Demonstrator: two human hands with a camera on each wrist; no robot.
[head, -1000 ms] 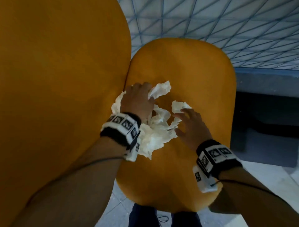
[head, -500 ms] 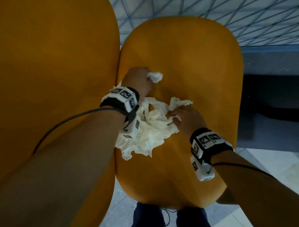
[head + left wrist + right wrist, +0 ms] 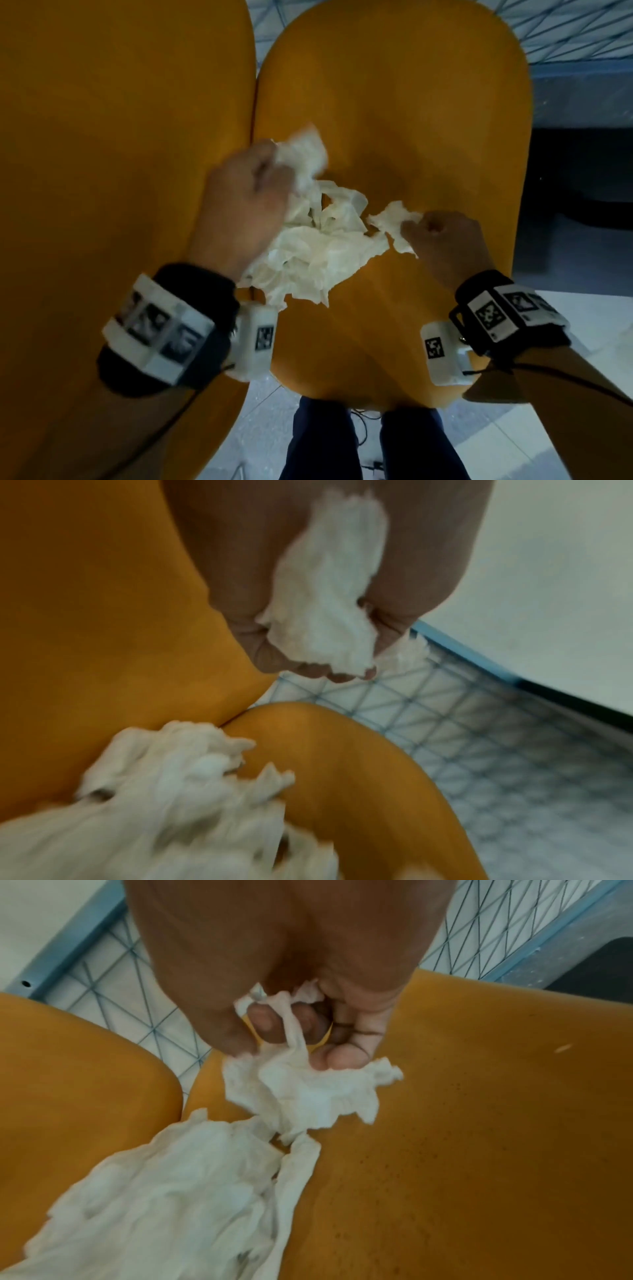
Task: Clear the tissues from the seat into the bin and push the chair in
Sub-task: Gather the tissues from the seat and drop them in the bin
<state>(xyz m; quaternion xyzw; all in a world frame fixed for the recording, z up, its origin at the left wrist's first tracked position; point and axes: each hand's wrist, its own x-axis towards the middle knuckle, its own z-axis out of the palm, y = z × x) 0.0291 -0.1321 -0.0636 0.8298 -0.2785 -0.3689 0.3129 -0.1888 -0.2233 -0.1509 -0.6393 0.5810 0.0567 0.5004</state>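
The orange chair back (image 3: pixel 120 171) fills the left of the head view, meeting the orange seat (image 3: pixel 411 120) at a narrow seam. Beyond the seat lies floor with a blue grid pattern (image 3: pixel 479 737), and pale tiles (image 3: pixel 582 342) show at the right. On the seat, close to the seam, rests a pile of crumpled white tissues (image 3: pixel 318 253). The left hand (image 3: pixel 246 202) is above the pile's near-left side; its fingers (image 3: pixel 274 656) are curled tight around one tissue wad (image 3: pixel 305 154), which sticks out past the knuckles. The right hand (image 3: pixel 445 240) is at the pile's right edge, just above the seat; its fingers (image 3: pixel 346 1056) and thumb pinch a smaller tissue piece (image 3: pixel 308 1091), which touches the main pile. Both wrists wear black bands carrying white marker blocks (image 3: pixel 489 315).
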